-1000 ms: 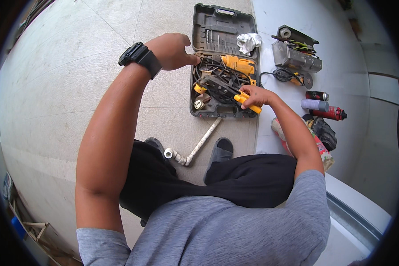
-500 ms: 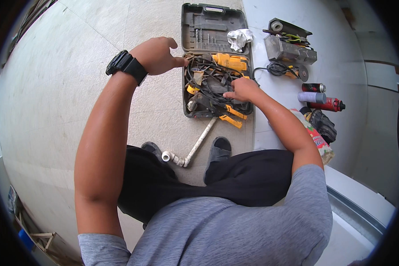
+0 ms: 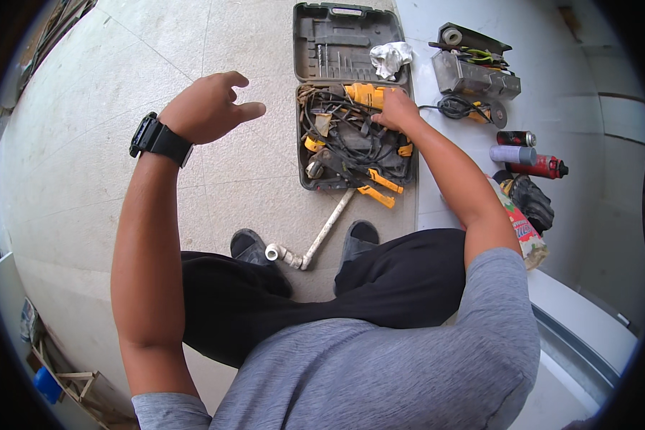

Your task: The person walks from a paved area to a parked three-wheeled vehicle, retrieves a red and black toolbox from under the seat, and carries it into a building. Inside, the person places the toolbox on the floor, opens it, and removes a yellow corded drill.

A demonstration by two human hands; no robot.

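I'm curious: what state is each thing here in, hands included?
Black case, open, lid folded back
Yellow drill, lying in the case
Left hand, open, empty
Right hand, at the drill, grip unclear
Yellow-handled tool, handles apart, one overhanging the case
White cloth, crumpled on the lid
Metal toolbox, open
Grinder, lying down, cord bundled
Grey can, on its side
White pipe, lying on the floor

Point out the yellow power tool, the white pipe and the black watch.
Yellow power tool [image 3: 364, 94]: head view, on its body.
White pipe [image 3: 329, 228]: head view, on its straight length.
Black watch [image 3: 166, 143]: head view, on its strap.
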